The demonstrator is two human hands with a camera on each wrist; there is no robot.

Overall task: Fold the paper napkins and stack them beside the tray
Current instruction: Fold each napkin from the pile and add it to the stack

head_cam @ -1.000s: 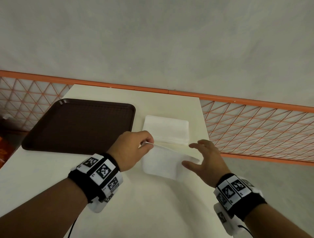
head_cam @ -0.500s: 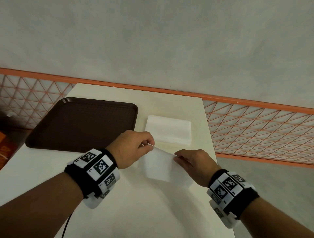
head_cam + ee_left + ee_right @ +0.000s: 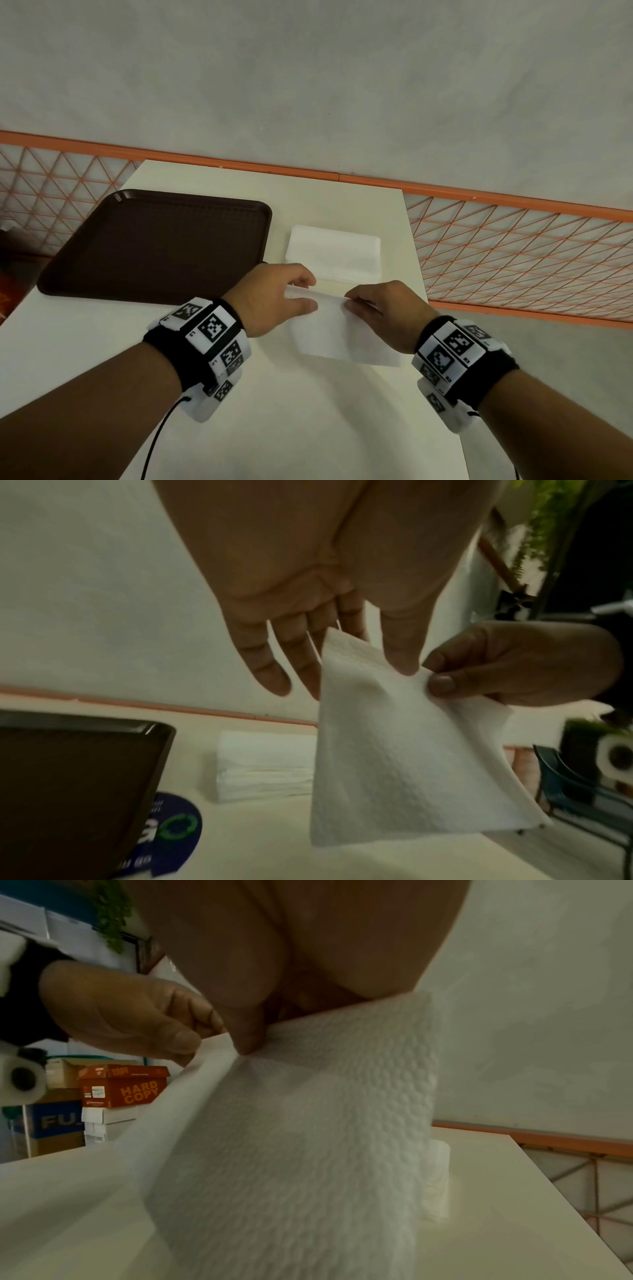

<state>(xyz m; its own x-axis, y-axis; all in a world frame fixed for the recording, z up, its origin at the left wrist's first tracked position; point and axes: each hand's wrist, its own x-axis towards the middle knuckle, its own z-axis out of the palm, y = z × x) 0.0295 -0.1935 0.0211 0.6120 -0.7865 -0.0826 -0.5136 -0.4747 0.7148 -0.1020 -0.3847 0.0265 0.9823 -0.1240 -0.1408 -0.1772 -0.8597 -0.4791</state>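
Observation:
A white embossed paper napkin [image 3: 329, 332] hangs above the cream table [image 3: 274, 411], held by its top edge. My left hand [image 3: 305, 293] pinches that edge at the left, thumb [image 3: 400, 658] on the near side. My right hand [image 3: 352, 301] pinches the same edge close beside it; its thumb [image 3: 250, 1039] presses into the paper [image 3: 291, 1150]. A stack of white napkins [image 3: 334, 253] lies on the table just beyond both hands, right of the dark brown tray [image 3: 154, 246]. The tray holds nothing.
The table's right edge [image 3: 421, 274] runs close to my right wrist, with an orange lattice fence [image 3: 513, 253] beyond it. A round blue sticker [image 3: 174, 829] lies on the table by the tray's near corner. Cardboard boxes [image 3: 123, 1088] stand off to the left.
My right hand, open beside the napkin a second ago, has closed on its top edge. The hands have come closer together, and the napkin now hangs clear of the stack.

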